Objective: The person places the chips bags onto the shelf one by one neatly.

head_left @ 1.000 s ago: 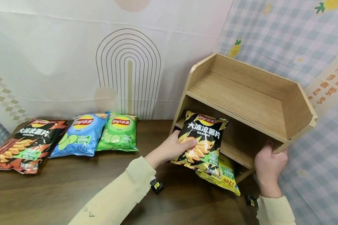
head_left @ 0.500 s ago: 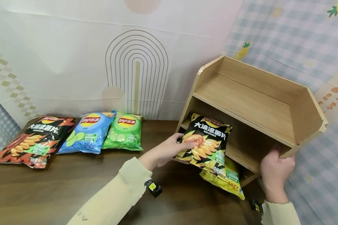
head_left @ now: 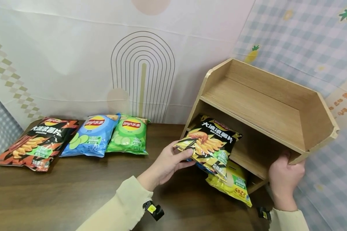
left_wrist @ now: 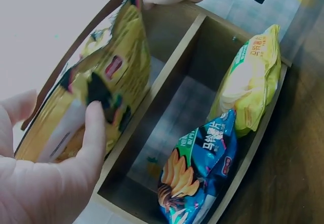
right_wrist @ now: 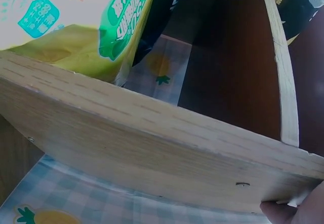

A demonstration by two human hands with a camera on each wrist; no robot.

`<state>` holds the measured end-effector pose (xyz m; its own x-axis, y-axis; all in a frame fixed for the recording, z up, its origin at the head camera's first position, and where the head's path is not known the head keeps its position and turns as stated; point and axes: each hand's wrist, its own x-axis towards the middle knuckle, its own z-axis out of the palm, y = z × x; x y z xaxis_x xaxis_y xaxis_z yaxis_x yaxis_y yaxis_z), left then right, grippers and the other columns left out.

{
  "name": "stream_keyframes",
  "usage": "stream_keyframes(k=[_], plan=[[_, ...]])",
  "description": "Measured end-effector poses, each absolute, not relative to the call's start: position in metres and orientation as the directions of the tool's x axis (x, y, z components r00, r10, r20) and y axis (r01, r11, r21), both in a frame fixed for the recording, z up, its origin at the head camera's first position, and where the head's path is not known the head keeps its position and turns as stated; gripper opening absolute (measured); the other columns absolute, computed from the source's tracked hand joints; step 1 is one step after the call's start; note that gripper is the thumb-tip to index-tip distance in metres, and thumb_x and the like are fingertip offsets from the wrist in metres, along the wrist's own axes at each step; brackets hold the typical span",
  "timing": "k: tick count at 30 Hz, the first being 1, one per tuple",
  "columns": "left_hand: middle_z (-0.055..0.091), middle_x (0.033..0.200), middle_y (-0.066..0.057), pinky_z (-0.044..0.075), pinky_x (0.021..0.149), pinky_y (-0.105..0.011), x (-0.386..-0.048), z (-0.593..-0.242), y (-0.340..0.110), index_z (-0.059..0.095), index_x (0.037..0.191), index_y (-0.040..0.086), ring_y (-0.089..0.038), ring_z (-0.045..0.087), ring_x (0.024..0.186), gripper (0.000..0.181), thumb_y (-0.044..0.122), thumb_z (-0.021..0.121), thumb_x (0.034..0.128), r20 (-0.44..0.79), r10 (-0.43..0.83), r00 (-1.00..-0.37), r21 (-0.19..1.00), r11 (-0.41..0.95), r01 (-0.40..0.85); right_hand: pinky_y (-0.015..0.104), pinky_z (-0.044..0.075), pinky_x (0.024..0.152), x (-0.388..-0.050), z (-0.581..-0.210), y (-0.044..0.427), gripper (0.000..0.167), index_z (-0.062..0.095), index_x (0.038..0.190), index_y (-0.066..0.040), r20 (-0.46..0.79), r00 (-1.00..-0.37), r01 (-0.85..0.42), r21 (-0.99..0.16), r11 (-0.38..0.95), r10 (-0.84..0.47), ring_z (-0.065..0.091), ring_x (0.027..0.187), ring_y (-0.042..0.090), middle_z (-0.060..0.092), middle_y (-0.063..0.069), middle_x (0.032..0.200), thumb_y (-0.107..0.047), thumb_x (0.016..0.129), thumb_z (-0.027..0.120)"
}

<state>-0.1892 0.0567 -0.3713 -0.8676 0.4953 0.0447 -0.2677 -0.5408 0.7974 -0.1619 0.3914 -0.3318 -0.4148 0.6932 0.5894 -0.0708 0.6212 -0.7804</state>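
Note:
My left hand (head_left: 167, 165) pinches the lower left corner of a black and yellow chip bag (head_left: 212, 144), thumb on the front face. The bag's far end lies inside the upper compartment of a wooden shelf (head_left: 254, 99). Below it, a yellow chip bag (head_left: 234, 186) leans out of the lower compartment. Beside that one stands a blue chip bag (left_wrist: 200, 165), plain in the left wrist view but mostly hidden in the head view. With my right hand (head_left: 286, 176) I grip the shelf's right side panel; the right wrist view shows only some fingers (right_wrist: 306, 209) at that panel.
At the left on the dark wooden table (head_left: 89, 189) lie a red and black chip bag (head_left: 36, 144), a light blue chip bag (head_left: 89, 136) and a green chip bag (head_left: 128, 134). Cloth-covered walls (head_left: 75, 57) stand behind and to the right.
My left hand has slid to the bag's lower left corner, and the bag lies more tilted back, with blue showing beneath it. The right hand keeps its grip. The head view has shifted.

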Motion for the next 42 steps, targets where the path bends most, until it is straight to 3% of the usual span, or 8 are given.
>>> stream_keyframes(k=[5, 8, 12, 18, 21, 28, 35, 42], plan=[[0.056, 0.125, -0.018, 0.05, 0.09, -0.049, -0.189, -0.373, 0.06, 0.044, 0.134, 0.004, -0.031, 0.06, 0.11, 0.055, 0.023, 0.071, 0.0902, 0.02, 0.439, -0.898, 0.799, -0.547, -0.25, 0.037, 0.042, 0.096, -0.161, -0.332, 0.392, 0.034, 0.061, 0.122, -0.008, 0.596, -0.405, -0.071, -0.777, 0.626, 0.694, 0.055, 0.105, 0.026, 0.063, 0.02, 0.114, -0.024, 0.095, 0.049], [0.058, 0.124, -0.017, 0.051, 0.09, -0.047, -0.189, -0.373, 0.063, 0.045, 0.134, 0.004, -0.029, 0.061, 0.109, 0.054, 0.026, 0.069, 0.0912, 0.012, 0.422, -0.906, 0.808, -0.539, -0.24, 0.031, 0.043, 0.092, -0.16, -0.33, 0.392, 0.03, 0.062, 0.118, -0.01, 0.592, -0.417, -0.07, -0.778, 0.625, 0.69, 0.055, 0.1, 0.02, 0.063, 0.016, 0.108, -0.023, 0.094, 0.05], [0.059, 0.123, -0.017, 0.051, 0.089, -0.047, -0.188, -0.374, 0.068, 0.045, 0.135, 0.005, -0.028, 0.062, 0.108, 0.053, 0.028, 0.068, 0.0925, 0.009, 0.413, -0.911, 0.808, -0.539, -0.236, 0.026, 0.04, 0.089, -0.155, -0.322, 0.394, 0.029, 0.06, 0.121, -0.013, 0.571, -0.491, -0.06, -0.775, 0.629, 0.658, 0.053, 0.099, 0.016, 0.061, 0.01, 0.108, -0.02, 0.093, 0.053], [0.06, 0.123, -0.018, 0.053, 0.085, -0.047, -0.188, -0.377, 0.072, 0.045, 0.136, 0.006, -0.032, 0.063, 0.107, 0.053, 0.026, 0.068, 0.0927, -0.006, 0.414, -0.91, 0.796, -0.549, -0.255, 0.031, 0.037, 0.097, -0.147, -0.296, 0.402, 0.03, 0.057, 0.124, -0.019, 0.479, -0.636, 0.03, -0.768, 0.639, 0.605, 0.05, 0.112, 0.02, 0.057, 0.012, 0.118, -0.031, 0.096, 0.052], [0.059, 0.123, -0.018, 0.054, 0.083, -0.046, -0.188, -0.377, 0.073, 0.045, 0.135, 0.007, -0.032, 0.064, 0.105, 0.051, 0.023, 0.068, 0.0924, -0.018, 0.402, -0.916, 0.805, -0.537, -0.252, 0.039, 0.037, 0.096, -0.146, -0.289, 0.405, 0.031, 0.057, 0.121, -0.014, 0.472, -0.673, 0.051, -0.738, 0.673, 0.569, 0.05, 0.112, 0.025, 0.056, 0.016, 0.12, -0.032, 0.098, 0.046], [0.058, 0.122, -0.019, 0.055, 0.082, -0.044, -0.187, -0.375, 0.078, 0.043, 0.135, 0.006, -0.03, 0.065, 0.103, 0.049, 0.016, 0.067, 0.0928, -0.009, 0.387, -0.922, 0.83, -0.511, -0.222, 0.065, 0.033, 0.077, -0.146, -0.296, 0.406, 0.032, 0.052, 0.099, 0.005, 0.558, -0.609, 0.051, -0.681, 0.73, 0.563, 0.05, 0.093, 0.049, 0.056, 0.037, 0.1, -0.023, 0.093, 0.039], [0.056, 0.124, -0.018, 0.053, 0.084, -0.045, -0.187, -0.368, 0.095, 0.043, 0.136, 0.007, -0.03, 0.062, 0.106, 0.047, 0.013, 0.064, 0.0943, 0.04, 0.417, -0.908, 0.804, -0.553, -0.219, 0.068, 0.031, 0.076, -0.146, -0.297, 0.406, 0.036, 0.053, 0.097, 0.008, 0.592, -0.59, 0.033, -0.662, 0.749, 0.549, 0.05, 0.096, 0.057, 0.055, 0.041, 0.098, -0.024, 0.094, 0.039], [0.055, 0.127, -0.013, 0.054, 0.084, -0.045, -0.194, -0.356, 0.121, 0.04, 0.137, 0.013, -0.028, 0.06, 0.111, 0.048, 0.013, 0.064, 0.0948, 0.066, 0.445, -0.893, 0.777, -0.585, -0.234, 0.068, 0.032, 0.076, -0.146, -0.296, 0.406, 0.035, 0.053, 0.098, 0.007, 0.588, -0.589, 0.04, -0.664, 0.746, 0.554, 0.051, 0.093, 0.053, 0.055, 0.041, 0.097, -0.025, 0.093, 0.038]])
